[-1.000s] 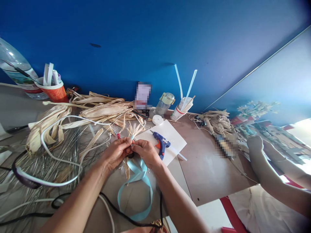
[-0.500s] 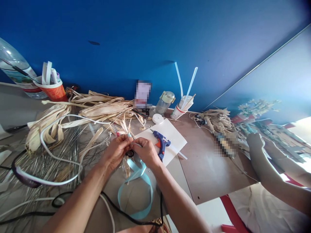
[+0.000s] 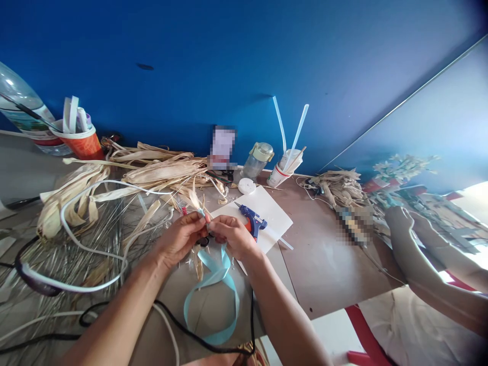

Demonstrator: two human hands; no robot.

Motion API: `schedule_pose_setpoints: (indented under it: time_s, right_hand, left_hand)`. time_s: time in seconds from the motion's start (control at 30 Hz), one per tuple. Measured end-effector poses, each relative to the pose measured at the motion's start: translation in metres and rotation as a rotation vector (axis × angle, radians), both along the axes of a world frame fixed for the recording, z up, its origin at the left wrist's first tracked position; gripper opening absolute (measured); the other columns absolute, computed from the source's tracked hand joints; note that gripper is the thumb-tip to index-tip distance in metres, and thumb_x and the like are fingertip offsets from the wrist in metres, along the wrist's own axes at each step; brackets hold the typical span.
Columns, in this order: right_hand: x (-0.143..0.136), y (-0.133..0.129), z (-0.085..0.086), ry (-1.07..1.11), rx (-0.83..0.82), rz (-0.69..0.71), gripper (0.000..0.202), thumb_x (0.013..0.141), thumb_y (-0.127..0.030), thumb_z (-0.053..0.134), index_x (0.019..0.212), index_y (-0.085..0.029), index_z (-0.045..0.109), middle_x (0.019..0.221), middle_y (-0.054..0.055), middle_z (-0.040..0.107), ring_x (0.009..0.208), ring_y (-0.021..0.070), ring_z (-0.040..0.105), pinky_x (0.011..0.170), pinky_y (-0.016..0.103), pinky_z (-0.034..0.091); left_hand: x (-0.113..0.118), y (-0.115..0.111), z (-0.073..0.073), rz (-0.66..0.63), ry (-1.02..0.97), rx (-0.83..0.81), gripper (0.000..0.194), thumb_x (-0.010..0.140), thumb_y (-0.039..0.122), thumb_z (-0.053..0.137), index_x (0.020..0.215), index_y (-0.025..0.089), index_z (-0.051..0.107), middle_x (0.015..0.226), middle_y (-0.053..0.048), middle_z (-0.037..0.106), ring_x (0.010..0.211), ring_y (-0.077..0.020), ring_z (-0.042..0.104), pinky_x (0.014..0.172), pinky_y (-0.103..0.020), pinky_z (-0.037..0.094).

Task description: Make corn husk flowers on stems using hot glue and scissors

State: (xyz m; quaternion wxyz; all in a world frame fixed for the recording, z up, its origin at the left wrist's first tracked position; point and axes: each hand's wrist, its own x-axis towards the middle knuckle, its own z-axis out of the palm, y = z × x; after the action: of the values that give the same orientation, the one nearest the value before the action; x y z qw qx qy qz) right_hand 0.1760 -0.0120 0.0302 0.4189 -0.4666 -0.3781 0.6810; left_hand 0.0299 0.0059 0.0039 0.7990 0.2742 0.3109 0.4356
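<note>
My left hand (image 3: 181,236) is closed, pinching the base of a small corn husk flower (image 3: 195,200) whose pale petals point up and away. Light blue ribbon shows around that base at the fingertips. My right hand (image 3: 234,236) pinches close beside it, with the light blue ribbon (image 3: 216,274) hanging below and looping over the table. The exact grip of the right fingertips on the ribbon is partly hidden. A blue glue gun (image 3: 257,219) lies on white paper (image 3: 280,218) just beyond my right hand. Something black and ring-shaped (image 3: 205,241) shows beneath my fingers.
Dried corn husks (image 3: 168,170) and thin wires (image 3: 91,259) spread across the left. White cable (image 3: 82,246) loops over them. Behind stand a jar (image 3: 258,161), a cup with glue sticks (image 3: 280,175) and a red cup (image 3: 86,146). A co-worker's arms (image 3: 415,254) rest at right.
My right hand has shifted slightly, its fingers now pinching nearer the flower's base. The flower leans a little more to the left. The ribbon loop has barely moved.
</note>
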Motion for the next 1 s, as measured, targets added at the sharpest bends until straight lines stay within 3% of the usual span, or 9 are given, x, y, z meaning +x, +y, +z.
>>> schedule_pose_setpoints:
  time_s: [0.17, 0.4, 0.6, 0.73, 0.87, 1.0]
  right_hand:
    - [0.003, 0.003, -0.005, 0.105, -0.131, -0.006, 0.029, 0.057, -0.038, 0.076, 0.060, -0.018, 0.055, 0.042, -0.009, 0.035, 0.043, 0.0056, 0.023, 0.047, 0.025, 0.014]
    - [0.005, 0.003, -0.011, -0.212, 0.090, -0.040, 0.019, 0.064, -0.034, 0.067, 0.064, -0.016, 0.059, 0.049, -0.007, 0.043, 0.048, 0.0067, 0.029, 0.049, 0.025, 0.017]
    - [0.005, 0.002, -0.009, -0.134, 0.090, -0.015, 0.022, 0.066, -0.037, 0.067, 0.063, -0.017, 0.057, 0.049, -0.006, 0.042, 0.049, 0.0075, 0.030, 0.050, 0.026, 0.018]
    - [0.009, 0.006, -0.010, -0.109, 0.050, -0.129, 0.023, 0.063, -0.037, 0.066, 0.061, -0.018, 0.054, 0.047, -0.007, 0.038, 0.047, 0.0076, 0.029, 0.049, 0.025, 0.019]
    - [0.010, 0.006, -0.005, -0.131, 0.082, -0.146, 0.022, 0.064, -0.037, 0.065, 0.061, -0.018, 0.055, 0.048, -0.007, 0.040, 0.047, 0.0076, 0.030, 0.048, 0.024, 0.021]
    - [0.005, 0.002, 0.001, -0.183, 0.078, -0.073, 0.025, 0.065, -0.039, 0.067, 0.059, -0.018, 0.056, 0.048, -0.006, 0.043, 0.047, 0.0077, 0.032, 0.048, 0.024, 0.024]
  left_hand:
    - [-0.004, 0.002, -0.001, -0.052, -0.031, -0.059, 0.006, 0.072, 0.016, 0.073, 0.074, 0.011, 0.070, 0.064, -0.004, 0.059, 0.055, -0.0105, 0.054, 0.055, -0.022, 0.046]
    - [-0.003, 0.001, 0.001, -0.033, -0.010, -0.128, 0.005, 0.071, 0.011, 0.072, 0.074, 0.010, 0.069, 0.064, -0.003, 0.060, 0.053, -0.0093, 0.054, 0.053, -0.021, 0.046]
    - [-0.003, -0.001, 0.009, -0.058, -0.019, -0.128, 0.007, 0.072, 0.009, 0.071, 0.077, 0.012, 0.069, 0.060, 0.001, 0.055, 0.043, -0.0040, 0.043, 0.052, -0.020, 0.045]
    - [-0.009, 0.001, 0.015, -0.058, -0.081, -0.061, 0.008, 0.075, 0.007, 0.066, 0.079, 0.014, 0.067, 0.053, 0.003, 0.051, 0.041, -0.0032, 0.039, 0.052, -0.017, 0.044]
    - [-0.011, 0.003, 0.012, 0.005, -0.062, -0.055, 0.013, 0.074, 0.005, 0.065, 0.083, 0.013, 0.068, 0.067, -0.002, 0.060, 0.056, -0.0077, 0.053, 0.056, -0.018, 0.048]
    - [-0.005, 0.001, 0.008, -0.058, -0.069, -0.142, 0.006, 0.079, 0.014, 0.064, 0.078, 0.010, 0.068, 0.067, -0.005, 0.061, 0.054, -0.0100, 0.056, 0.061, -0.026, 0.055]
